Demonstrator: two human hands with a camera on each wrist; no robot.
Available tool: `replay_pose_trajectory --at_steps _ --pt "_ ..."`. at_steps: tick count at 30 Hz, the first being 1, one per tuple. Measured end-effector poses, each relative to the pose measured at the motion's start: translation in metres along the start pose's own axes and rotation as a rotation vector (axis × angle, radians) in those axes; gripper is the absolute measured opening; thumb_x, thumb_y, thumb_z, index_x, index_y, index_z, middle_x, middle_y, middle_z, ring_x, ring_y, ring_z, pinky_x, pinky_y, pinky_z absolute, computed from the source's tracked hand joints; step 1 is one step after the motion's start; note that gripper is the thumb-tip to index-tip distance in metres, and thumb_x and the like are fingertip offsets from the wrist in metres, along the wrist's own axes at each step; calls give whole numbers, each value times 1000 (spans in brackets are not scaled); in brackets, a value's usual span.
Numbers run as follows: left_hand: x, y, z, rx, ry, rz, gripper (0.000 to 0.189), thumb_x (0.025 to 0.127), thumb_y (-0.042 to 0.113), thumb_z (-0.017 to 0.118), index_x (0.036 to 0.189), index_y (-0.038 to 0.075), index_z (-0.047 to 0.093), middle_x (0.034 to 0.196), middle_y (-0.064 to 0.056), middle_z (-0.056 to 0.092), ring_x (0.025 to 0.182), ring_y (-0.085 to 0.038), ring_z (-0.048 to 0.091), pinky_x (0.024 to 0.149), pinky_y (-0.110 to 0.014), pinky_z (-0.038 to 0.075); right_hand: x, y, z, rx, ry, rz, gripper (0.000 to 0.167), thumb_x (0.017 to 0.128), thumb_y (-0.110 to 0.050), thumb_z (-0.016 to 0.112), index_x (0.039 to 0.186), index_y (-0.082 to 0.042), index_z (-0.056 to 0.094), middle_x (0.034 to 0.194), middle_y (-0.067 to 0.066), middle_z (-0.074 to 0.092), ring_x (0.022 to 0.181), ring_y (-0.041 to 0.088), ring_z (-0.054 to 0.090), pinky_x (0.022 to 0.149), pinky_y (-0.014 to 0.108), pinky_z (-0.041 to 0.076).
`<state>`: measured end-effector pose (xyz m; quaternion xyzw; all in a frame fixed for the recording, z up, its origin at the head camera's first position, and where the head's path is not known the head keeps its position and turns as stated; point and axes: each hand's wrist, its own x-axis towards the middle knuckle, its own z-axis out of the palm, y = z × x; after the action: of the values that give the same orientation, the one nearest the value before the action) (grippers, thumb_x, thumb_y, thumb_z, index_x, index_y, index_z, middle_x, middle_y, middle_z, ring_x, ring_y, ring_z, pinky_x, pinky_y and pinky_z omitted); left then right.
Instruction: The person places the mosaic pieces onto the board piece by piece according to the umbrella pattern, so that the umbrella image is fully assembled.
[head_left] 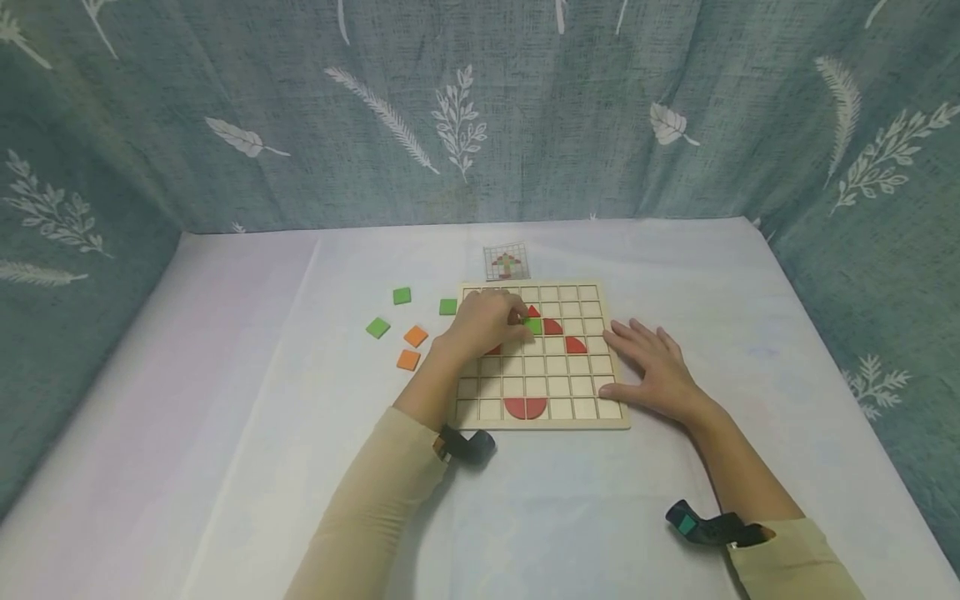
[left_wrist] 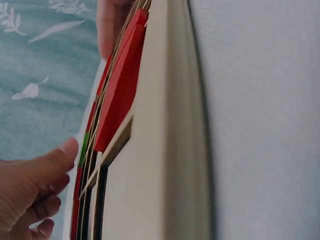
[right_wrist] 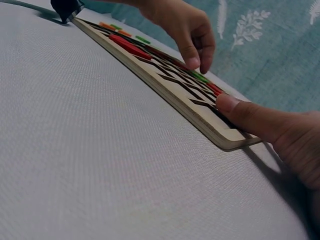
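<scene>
A wooden grid board [head_left: 582, 423] lies on the table with red and green pieces in several cells. My left hand [head_left: 486, 322] is over its upper left part, fingers loosely bent, fingertips close to a green square tile [head_left: 533, 326]. No piece shows between thumb and fingers in the right wrist view, where the left hand [right_wrist: 189, 31] hovers over the grid. Fingers spread, my right hand [head_left: 654, 372] rests at the board's right edge, its thumb [right_wrist: 228, 103] on the frame. Red quarter-round pieces [head_left: 576, 345] and a small red triangle [head_left: 533, 312] lie in the grid.
Left of the board are loose green tiles [head_left: 378, 327] and two orange tiles [head_left: 408, 360]. A small pattern card [head_left: 507, 262] lies behind the board. Two red quarter-rounds [head_left: 515, 407] sit side by side in the front row. A leaf-print curtain [head_left: 525, 125] encloses the table.
</scene>
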<state>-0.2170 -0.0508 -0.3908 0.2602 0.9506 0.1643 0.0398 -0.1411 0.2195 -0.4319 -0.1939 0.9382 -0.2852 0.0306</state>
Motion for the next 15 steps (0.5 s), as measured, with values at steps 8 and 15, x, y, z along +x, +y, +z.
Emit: replay_pose_trajectory --at_steps 8,15 --pt "0 -5 0 -69 -41 -26 29 82 35 72 104 15 71 91 3 69 83 -12 60 74 -33 45 0 3 2 21 11 -3 84 73 -42 77 140 -4 43 151 18 31 142 37 15 111 56 0" --pt "-6 -19 -10 -231 -66 -125 34 85 28 69 113 10 67 100 -2 67 89 -17 61 81 -34 47 0 3 2 15 12 -4 84 73 -41 77 140 -4 43 151 18 31 142 37 15 112 56 1"
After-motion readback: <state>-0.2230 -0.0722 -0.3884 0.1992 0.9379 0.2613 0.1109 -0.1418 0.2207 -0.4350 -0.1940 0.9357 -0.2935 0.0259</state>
